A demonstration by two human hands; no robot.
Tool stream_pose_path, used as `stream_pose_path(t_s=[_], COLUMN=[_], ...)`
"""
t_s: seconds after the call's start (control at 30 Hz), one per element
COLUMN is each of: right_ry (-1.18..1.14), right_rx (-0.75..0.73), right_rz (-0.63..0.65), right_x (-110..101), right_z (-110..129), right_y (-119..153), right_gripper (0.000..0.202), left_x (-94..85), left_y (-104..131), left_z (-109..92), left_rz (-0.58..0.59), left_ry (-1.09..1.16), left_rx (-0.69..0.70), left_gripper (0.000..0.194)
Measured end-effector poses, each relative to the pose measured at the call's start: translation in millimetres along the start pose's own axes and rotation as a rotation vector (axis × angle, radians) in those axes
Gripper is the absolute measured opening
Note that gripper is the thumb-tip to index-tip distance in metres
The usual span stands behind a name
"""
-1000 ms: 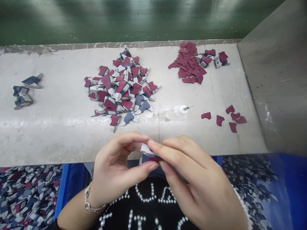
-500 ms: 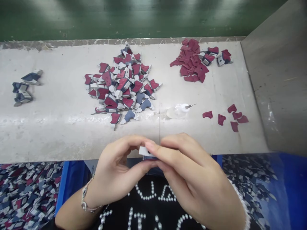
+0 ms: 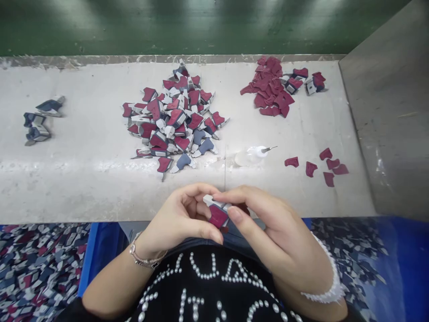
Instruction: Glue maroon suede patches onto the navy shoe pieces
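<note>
Between my two hands, just over the table's front edge, is a small plastic part (image 3: 218, 215) in white and dark blue with a maroon face turned up. My left hand (image 3: 187, 214) is closed around its left side, thumb below. The thumb and fingers of my right hand (image 3: 264, 219) pinch its right end. Beyond my hands lies a heap of similar white, blue and maroon parts (image 3: 174, 118). A translucent bottle with a thin metal tip (image 3: 251, 155) rests on its side, and several loose maroon pieces (image 3: 311, 169) lie to its right.
A pile of flat maroon pieces (image 3: 268, 87) lies at the back right beside a few assembled parts (image 3: 315, 83). Blue-grey parts (image 3: 38, 127) sit far left. Blue bins full of parts (image 3: 40, 268) flank me below the table. A metal panel (image 3: 389, 112) bounds the right.
The part has been turned so its maroon face shows upward. My right hand has shifted its grip to the right end, and my left thumb has come off the part's near edge.
</note>
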State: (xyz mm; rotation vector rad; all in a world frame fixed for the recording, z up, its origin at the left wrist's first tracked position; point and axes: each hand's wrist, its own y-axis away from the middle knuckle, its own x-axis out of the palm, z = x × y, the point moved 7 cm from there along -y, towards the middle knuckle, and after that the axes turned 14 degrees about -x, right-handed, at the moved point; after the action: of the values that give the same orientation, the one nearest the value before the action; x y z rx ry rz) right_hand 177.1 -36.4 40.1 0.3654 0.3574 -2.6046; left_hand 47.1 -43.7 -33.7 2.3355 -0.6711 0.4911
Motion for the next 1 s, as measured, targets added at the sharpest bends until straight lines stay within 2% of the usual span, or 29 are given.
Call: stream_pose_path(t_s=[0.17, 0.33, 0.4, 0.47, 0.53, 0.6, 0.67, 0.8, 0.9, 1.0], right_ry=[0.083, 0.082, 0.083, 0.103, 0.153, 0.214, 0.27, 0.381, 0.367, 0.307], right_rx=[-0.048, -0.173, -0.17, -0.115, -0.024, 0.068, 0.164, 0.398, 0.411, 0.294], right_rz=[0.061, 0.102, 0.121, 0.121, 0.104, 0.069, 0.003, -0.227, -0.268, -0.181], right_x=[8.8, 15.9, 16.6, 12.1, 0.7, -16.4, -36.7, -69.4, -66.7, -53.0], right_z=[3.7, 14.0, 14.1, 9.1, -1.6, -17.3, -37.4, -79.1, -98.1, -109.6], right_y=[2.1, 9.4, 11.2, 13.2, 17.9, 25.3, 32.7, 38.7, 24.0, 0.5], right_gripper=[0.026, 0.027, 0.027, 0.028, 0.034, 0.04, 0.031, 0.056, 0.07, 0.063], left_x=[2.8, 8.1, 8.5, 1.2, -17.0, -41.8, -61.7, -83.9, -110.7, -160.4], left_y=[3.5, 17.0, 19.2, 17.9, 14.9, 14.8, 16.4, 28.3, 56.1, 86.1], left_z=[-7.4, -20.6, -20.5, -23.1, -36.7, -62.9, -92.3, -138.0, -155.9, -159.0], left_rz=[-0.03, -0.087, -0.083, -0.116, -0.251, -0.514, -0.77, -1.008, -1.254, -1.5], left_ry=[-0.038, -0.231, -0.279, -0.322, -0.41, -0.582, -0.777, -0.927, -0.97, -1.0], left_rx=[0.061, 0.151, 0.149, 0.164, 0.252, 0.384, 0.455, 0.502, 0.519, 0.412], left_gripper=[0.028, 0.036, 0.035, 0.034, 0.039, 0.045, 0.043, 0.034, 0.027, 0.021])
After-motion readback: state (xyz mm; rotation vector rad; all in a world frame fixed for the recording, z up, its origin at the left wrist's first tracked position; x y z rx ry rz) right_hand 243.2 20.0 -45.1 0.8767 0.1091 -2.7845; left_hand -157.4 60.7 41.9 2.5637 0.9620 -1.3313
